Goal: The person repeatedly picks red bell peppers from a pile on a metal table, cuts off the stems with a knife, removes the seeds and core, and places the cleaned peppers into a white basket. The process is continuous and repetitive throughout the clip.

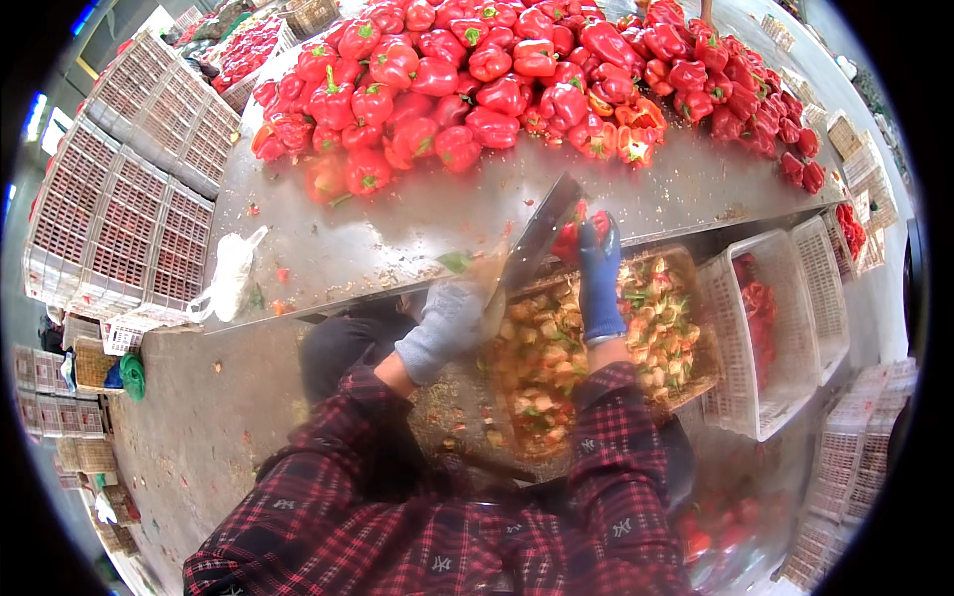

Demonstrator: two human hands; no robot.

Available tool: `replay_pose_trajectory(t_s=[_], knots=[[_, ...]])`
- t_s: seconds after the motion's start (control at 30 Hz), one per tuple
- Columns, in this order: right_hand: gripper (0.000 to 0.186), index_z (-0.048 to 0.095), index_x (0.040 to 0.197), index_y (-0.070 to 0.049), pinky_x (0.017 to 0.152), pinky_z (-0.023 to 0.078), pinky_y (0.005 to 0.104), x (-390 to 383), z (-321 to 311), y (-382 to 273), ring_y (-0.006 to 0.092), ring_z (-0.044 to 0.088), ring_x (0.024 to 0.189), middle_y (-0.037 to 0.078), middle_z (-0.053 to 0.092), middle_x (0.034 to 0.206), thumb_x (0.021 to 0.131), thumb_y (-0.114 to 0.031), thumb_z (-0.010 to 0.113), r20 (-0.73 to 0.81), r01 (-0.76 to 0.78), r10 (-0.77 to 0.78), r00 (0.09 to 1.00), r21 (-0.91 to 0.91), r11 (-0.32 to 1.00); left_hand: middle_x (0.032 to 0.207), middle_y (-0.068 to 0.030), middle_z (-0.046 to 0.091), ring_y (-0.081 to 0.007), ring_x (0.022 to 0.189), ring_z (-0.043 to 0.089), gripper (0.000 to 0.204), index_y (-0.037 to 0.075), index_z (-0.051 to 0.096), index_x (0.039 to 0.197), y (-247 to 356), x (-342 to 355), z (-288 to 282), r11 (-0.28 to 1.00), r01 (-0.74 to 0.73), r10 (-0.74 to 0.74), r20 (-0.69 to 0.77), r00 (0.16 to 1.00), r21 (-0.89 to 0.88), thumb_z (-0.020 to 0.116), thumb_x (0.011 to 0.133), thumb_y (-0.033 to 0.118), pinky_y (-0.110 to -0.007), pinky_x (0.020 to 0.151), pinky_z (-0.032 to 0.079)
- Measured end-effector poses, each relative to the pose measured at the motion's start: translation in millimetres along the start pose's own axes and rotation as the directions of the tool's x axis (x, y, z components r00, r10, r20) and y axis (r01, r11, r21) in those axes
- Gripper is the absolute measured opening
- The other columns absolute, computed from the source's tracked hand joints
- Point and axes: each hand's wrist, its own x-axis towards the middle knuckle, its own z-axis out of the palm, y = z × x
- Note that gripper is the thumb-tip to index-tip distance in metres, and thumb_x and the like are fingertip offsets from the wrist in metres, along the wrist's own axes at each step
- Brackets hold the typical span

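The left hand (444, 323), in a grey glove, has its fingers closed around the handle end of a knife (540, 233), whose broad dark blade slants up over the edge of the metal surface (397, 233). The right hand (600, 288), in a blue glove, has its fingers curled around a red pepper (565, 243), just beside the blade; whether the two touch is unclear. Below is a crate (710, 343) of pepper cores (656, 328). A large heap of red peppers (492, 65) covers the surface's far side. A white bag (235, 273) lies near its left end.
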Motion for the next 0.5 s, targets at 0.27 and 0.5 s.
replay_pose_trajectory(t_s=[0.27,0.5], knots=[[0.071,0.03,0.146,0.002,0.104,0.04,0.0337,-2,-7,6,0.0198,0.045,0.123,0.013,0.042,0.138,0.096,-0.036,0.061,0.062,0.035,-0.033,0.998,-0.021,0.999,0.103,-0.0213,0.063,-0.0361,0.088,0.065,0.056,-0.002,0.041,0.14,15,-2,12,0.997,0.047,-0.057,0.154,0.986,0.069,0.051,0.088,0.014,-0.046,0.076,0.051],[0.072,0.031,0.147,0.002,0.105,0.04,0.0341,1,-15,30,0.0214,0.041,0.131,0.015,0.039,0.145,0.093,-0.031,0.066,-0.024,0.02,-0.022,0.999,-0.088,0.996,0.112,-0.0171,0.062,-0.0318,0.093,0.065,0.066,0.001,0.034,0.145,21,5,14,0.957,0.063,-0.15,0.296,0.943,0.285,0.057,0.086,0.018,-0.045,0.078,0.05]])
